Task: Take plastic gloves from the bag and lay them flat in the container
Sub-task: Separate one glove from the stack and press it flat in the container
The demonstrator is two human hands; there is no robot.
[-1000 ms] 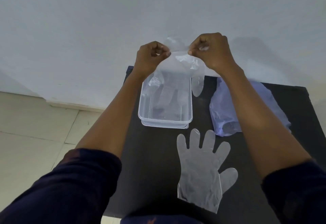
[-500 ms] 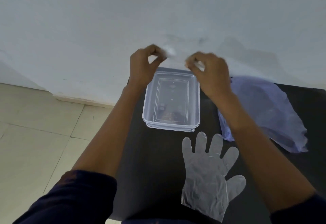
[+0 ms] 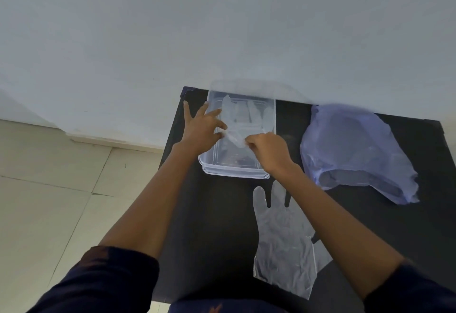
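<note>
Clear plastic glove (image 3: 243,115) in container (image 3: 234,173), left hand (image 3: 201,129) fingers spread on it, right hand (image 3: 269,152) fingers pinching its cuff

1st glove (image 3: 237,115) in clear container (image 3: 234,176); 2nd glove (image 3: 283,246) flat just nearer; purple bag (image 3: 357,145) crumpled, rt.

We count two plastic gloves, a first glove (image 3: 240,115) and a second glove (image 3: 281,246). We also count one container (image 3: 234,176), one bag (image 3: 355,150), one desk (image 3: 217,214) and two hands, left hand (image 3: 199,127) and right hand (image 3: 269,150).

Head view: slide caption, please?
Clear glove laid in container: left hand presses, right hand pinches; spare glove and bag alongside.
</note>
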